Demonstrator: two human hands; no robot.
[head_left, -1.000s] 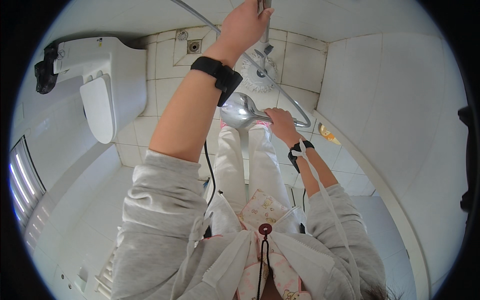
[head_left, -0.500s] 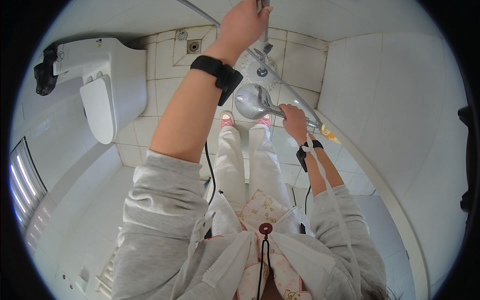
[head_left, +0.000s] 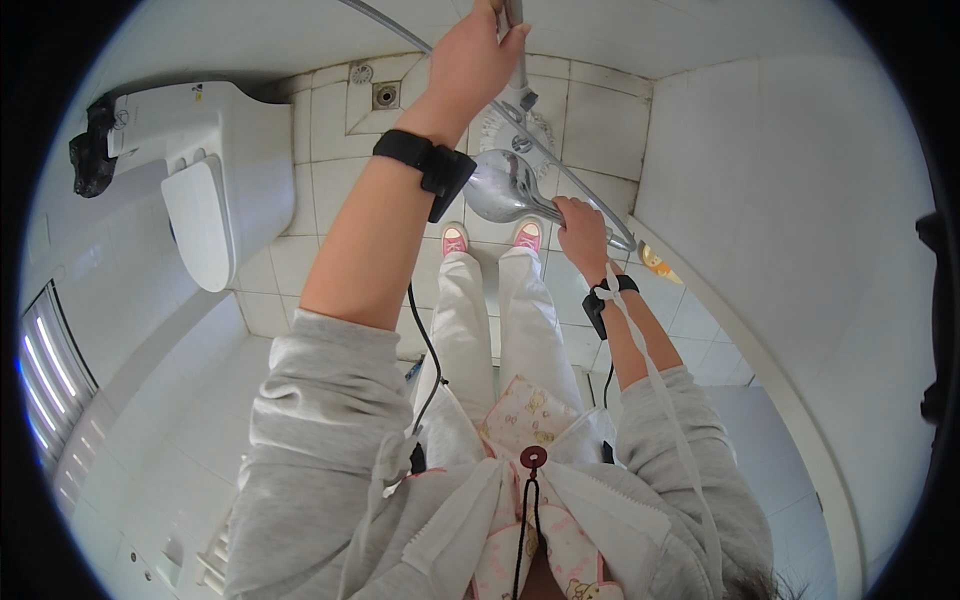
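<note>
My left hand (head_left: 468, 68) reaches up at the top of the view. It is closed around a grey pole (head_left: 517, 72), though its fingertips are partly cut off by the frame edge. Lower and to the right, my right hand (head_left: 582, 236) grips a chrome shower head (head_left: 503, 187) by its handle. The round head points left and sits close to the black band (head_left: 430, 165) on my left wrist. A grey hose (head_left: 570, 175) slants from the upper left down to the handle's end. Below the pole, a white fringed mop head (head_left: 540, 130) rests on the floor.
A white toilet (head_left: 245, 170) stands at the left, with a black plastic bag (head_left: 92, 150) by its tank. A floor drain (head_left: 386, 95) lies in the tiles ahead. A pale ledge (head_left: 745, 350) curves along the right, near a yellow object (head_left: 658, 262). Dark cables hang beside my legs.
My right hand and the shower head have shifted slightly left and up. My left hand has moved slightly left and down, still closed on the pole.
</note>
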